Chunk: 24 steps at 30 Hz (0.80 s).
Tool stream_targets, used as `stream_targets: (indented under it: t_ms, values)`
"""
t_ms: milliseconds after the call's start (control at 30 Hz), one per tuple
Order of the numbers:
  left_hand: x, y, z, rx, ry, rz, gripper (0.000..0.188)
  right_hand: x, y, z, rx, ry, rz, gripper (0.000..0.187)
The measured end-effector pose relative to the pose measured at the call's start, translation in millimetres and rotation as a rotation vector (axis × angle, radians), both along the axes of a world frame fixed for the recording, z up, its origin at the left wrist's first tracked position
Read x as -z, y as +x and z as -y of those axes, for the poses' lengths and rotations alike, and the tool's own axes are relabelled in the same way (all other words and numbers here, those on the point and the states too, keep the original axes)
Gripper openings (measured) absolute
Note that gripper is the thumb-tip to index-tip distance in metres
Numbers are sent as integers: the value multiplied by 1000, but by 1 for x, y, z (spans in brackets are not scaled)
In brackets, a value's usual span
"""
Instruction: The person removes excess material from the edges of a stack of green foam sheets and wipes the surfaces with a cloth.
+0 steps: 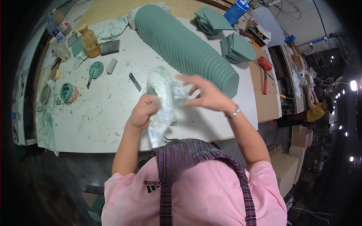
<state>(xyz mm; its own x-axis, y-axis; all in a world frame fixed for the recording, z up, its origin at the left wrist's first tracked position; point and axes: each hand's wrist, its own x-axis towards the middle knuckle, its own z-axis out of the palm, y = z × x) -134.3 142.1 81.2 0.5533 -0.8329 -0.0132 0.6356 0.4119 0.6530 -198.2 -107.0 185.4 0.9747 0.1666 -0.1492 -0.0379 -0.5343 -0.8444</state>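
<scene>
My left hand (pixel 146 111) is closed around a crumpled white rag (pixel 162 90) with pale green stains, held up over the near part of the white table (pixel 98 128). Beside the rag, to its right, my right hand (pixel 207 95) has its fingers spread and bent, somewhat blurred by motion. Nothing shows in that hand; whether a fingertip touches the rag I cannot tell. Beyond my hands, a long row of thin green panels (pixel 184 47) leans in overlapping order across the table. A dark flat scraper blade (pixel 135 82) lies left of the rag.
On the left stand a tub of green paste (pixel 69 92), a round lid with paste (pixel 96 69), a jar of amber liquid (pixel 89 41) and several bottles. Smaller green panel stacks (pixel 237 49) and a red mallet (pixel 265 64) lie right. Another person (pixel 318 110) works far right.
</scene>
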Motion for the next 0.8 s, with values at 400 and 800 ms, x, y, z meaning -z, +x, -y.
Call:
stream_targets:
  t_ms: [400, 800]
  values:
    - [-32, 9, 41, -71, 467, 239, 21, 61, 36, 8, 181, 619, -320, 23]
    - [-15, 84, 104, -288, 355, -108, 67, 49, 120, 87, 186, 1045, -476, 25]
